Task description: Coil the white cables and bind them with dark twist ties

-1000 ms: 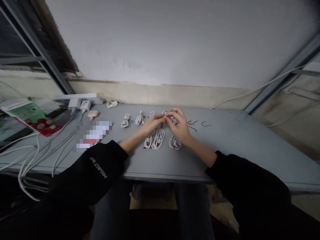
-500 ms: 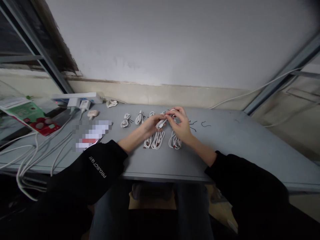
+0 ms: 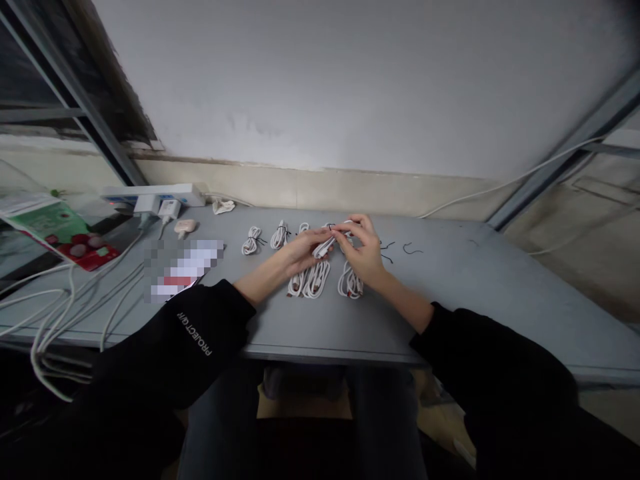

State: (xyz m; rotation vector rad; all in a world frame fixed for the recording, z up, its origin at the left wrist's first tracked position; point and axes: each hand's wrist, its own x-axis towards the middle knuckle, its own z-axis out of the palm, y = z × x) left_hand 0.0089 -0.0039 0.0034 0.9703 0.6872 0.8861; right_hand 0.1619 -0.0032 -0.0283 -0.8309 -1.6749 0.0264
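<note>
A coiled white cable point(image 3: 324, 249) is held up over the table between my two hands. My left hand point(image 3: 303, 248) is closed around its near side. The thumb and fingers of my right hand point(image 3: 364, 250) pinch near the middle of the coil, where a thin black tie point(image 3: 330, 227) shows. How far the tie is wound is too small to tell. Below my hands lie two coiled white cables point(image 3: 316, 279) side by side, and another coiled cable point(image 3: 351, 281) sits under my right wrist.
Tied cable bundles point(image 3: 251, 241) stand in a row at the left. Loose black ties point(image 3: 413, 249) lie to the right. Farther left are a phone-like pixelated item point(image 3: 185, 270), a pink-white plug point(image 3: 185, 227), a power strip point(image 3: 190, 195), a green-red package point(image 3: 65, 230) and trailing white cords point(image 3: 37, 353).
Both hands stay in nearly the same place, still on the cable. The fingers of my right hand have shifted slightly at the tie.
</note>
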